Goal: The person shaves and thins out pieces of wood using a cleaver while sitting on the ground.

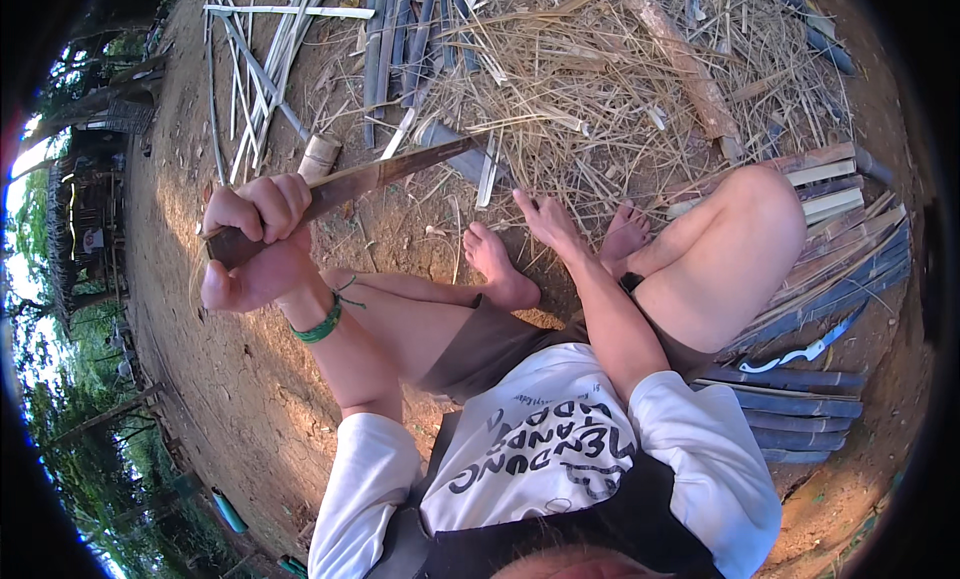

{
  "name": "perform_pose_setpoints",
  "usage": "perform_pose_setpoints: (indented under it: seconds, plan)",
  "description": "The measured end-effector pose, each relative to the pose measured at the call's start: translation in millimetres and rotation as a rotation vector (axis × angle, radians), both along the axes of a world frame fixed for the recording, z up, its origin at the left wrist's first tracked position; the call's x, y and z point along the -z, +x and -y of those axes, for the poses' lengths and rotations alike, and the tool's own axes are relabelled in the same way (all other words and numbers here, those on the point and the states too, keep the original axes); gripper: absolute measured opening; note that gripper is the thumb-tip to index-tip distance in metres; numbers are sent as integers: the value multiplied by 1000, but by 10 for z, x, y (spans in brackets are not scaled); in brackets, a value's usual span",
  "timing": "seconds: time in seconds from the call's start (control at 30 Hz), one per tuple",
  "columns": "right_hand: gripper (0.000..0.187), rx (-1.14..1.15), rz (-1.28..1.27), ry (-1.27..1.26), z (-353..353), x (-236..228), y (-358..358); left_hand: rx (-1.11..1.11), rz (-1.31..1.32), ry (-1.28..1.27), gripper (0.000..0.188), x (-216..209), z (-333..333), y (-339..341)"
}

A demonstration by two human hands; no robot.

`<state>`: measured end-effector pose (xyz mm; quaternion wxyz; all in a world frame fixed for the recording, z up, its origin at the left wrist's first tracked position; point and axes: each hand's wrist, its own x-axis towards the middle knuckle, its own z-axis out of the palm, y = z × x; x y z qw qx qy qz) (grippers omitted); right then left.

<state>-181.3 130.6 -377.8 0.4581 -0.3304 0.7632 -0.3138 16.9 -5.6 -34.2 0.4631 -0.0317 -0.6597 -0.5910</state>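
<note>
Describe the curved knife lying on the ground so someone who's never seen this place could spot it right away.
Find the stack of split bamboo slats beside the person's right knee. At its near edge lies the knife, alone on the dark strips. Its pale, curved metal blade sets it apart from the straight slats around it.

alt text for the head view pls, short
A person seated on bare dirt grips one end of a long brown bamboo strip in the left hand, while the open right hand reaches down near their bare feet. Straw-like shavings lie ahead, stacked bamboo slats and a curved knife to the right.
</note>
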Motion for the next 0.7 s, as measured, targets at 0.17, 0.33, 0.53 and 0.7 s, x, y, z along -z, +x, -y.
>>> perform_pose_setpoints:
  seconds: [0.17, 0.33, 0.53, 0.7]
  plan:
    - [89, 17, -218, 111, -113, 361, -169, -83, -115, 79, 49, -197, 166, -26]
    - [80, 115, 46, -3, 76, -49, 60, -419, -252, 131, 54, -462, 147, 95]
    - [65, 99, 131, -343, 137, -1012, 347, -679, -318, -4, 60, -328, 226, -12]
    - [57, -38, 350, -481, 27, -1806, 597, -1099, -172, -143, 67, -236, 107, -322]
